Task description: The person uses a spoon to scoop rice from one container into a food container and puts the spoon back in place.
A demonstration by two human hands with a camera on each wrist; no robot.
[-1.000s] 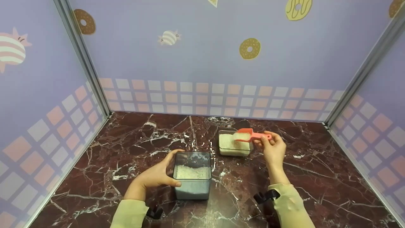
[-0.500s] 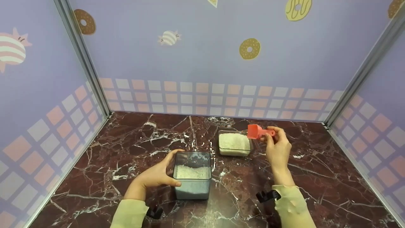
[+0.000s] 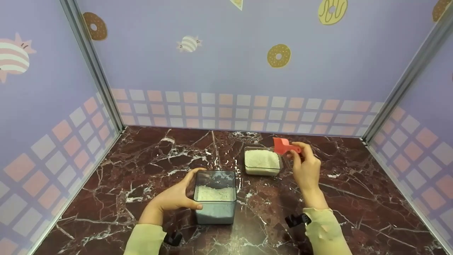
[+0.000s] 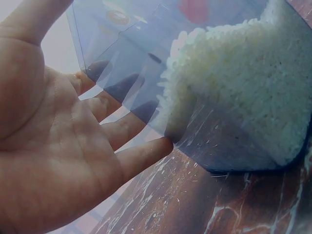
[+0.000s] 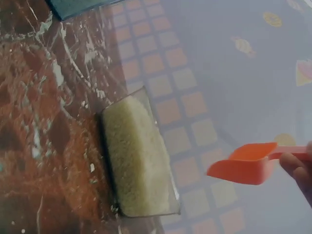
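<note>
My left hand [image 3: 178, 194] spans the left side of a tall, clear bluish container [image 3: 216, 212] of rice, thumb at the near side and fingers at the far side. The left wrist view shows the fingers of that hand [image 4: 63, 126] against the clear wall, with the rice [image 4: 243, 87] heaped behind it. My right hand [image 3: 307, 170] pinches the handle of a red scoop [image 3: 282, 146], held above the right back corner of a small glass container [image 3: 262, 171]. White rice fills that container nearly to the rim. In the right wrist view the scoop [image 5: 248, 165] shows no rice.
Both containers stand on a dark red marbled tabletop [image 3: 159, 163], the small one farther back and to the right. Stray rice grains lie between them. Purple patterned panels [image 3: 226, 63] with metal corner posts enclose the back and sides.
Rice was sliding off the scoop into the small container a second ago; then the scoop lifted right, its bowl turned, and has since shifted slightly left. My left hand stays put.
</note>
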